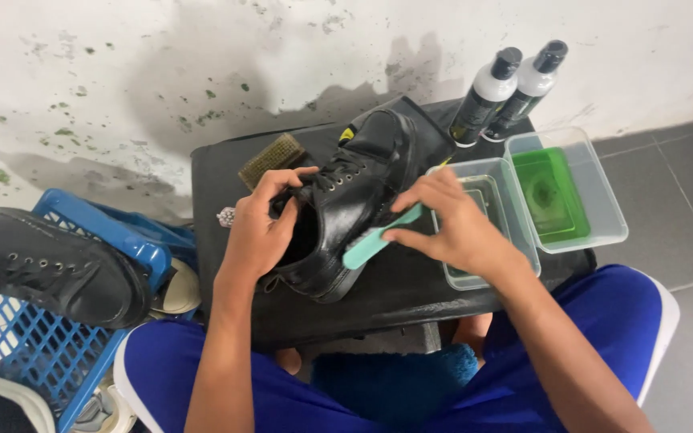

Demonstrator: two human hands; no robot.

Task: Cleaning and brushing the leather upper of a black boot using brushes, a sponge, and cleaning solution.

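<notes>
Landmark: black stool (411, 293), matte dark top, set against a stained white wall.

Far left of stool: blue plastic basket (34, 345), open lattice walls, with a second black boot (50, 269) lying across its rim, leather with a dull shine, laces visible. A pale rounded shoe sole (176, 290) sits between basket and stool.

On stool's back left corner: a rectangular brush (271, 159), olive-brown bristles, flat.

Left hand (260, 232) over stool's left half, fingers curled around the collar and lace area of the black leather boot (346, 208), gripping it firmly. Boot sits at stool centre, tipped onto its side with the opening toward the person; long axis runs diagonally, one end near the person at lower left, the other toward the wall at upper right. Leather smooth, glossy, thick dark sole.

Right hand (451, 224) just right of the boot, fingers pinched on a small teal brush (374, 240), slim plastic, its long axis slanted against the boot's side near the sole.

Stool's right side: two clear plastic tubs, the near tub (523, 248) holding clear liquid, the far tub (603, 200) holding green liquid. Behind them two bottles (507, 96), white-and-dark bodies, black caps, leaning at the wall.

Blue shorts (603, 321) below stool.
</notes>
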